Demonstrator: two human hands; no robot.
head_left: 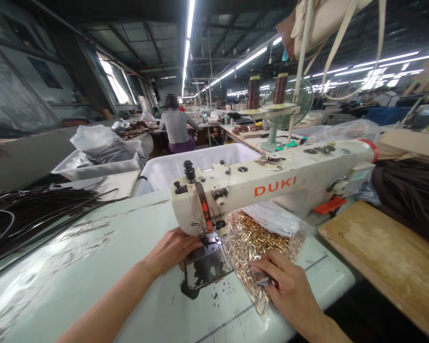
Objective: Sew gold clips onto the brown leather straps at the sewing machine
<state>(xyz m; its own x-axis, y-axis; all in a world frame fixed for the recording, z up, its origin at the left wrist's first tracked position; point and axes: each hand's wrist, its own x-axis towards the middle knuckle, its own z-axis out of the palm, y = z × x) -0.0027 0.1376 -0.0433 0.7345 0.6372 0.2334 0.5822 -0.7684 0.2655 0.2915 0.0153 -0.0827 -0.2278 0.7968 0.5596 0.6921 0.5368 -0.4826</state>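
A cream sewing machine (279, 183) marked DUKI stands on a pale green table. My left hand (177, 247) reaches to the left of its presser foot (211, 239), fingers pressed together at the metal needle plate (209, 269); whatever they hold is hidden. Under the machine arm lies a clear plastic bag of gold-coloured metal chains (246, 243), some spilling toward the front. Over these chains my right hand (284, 281) is closed around small metal thread snips (263, 281), whose blades point left.
Dark cords (39, 214) lie along the table's left side. Behind the machine are white bins (200, 159). A wooden board (386, 257) and a dark brown bundle (411, 195) sit at right. Thread cones (253, 93) stand above. A person (178, 126) sits farther back.
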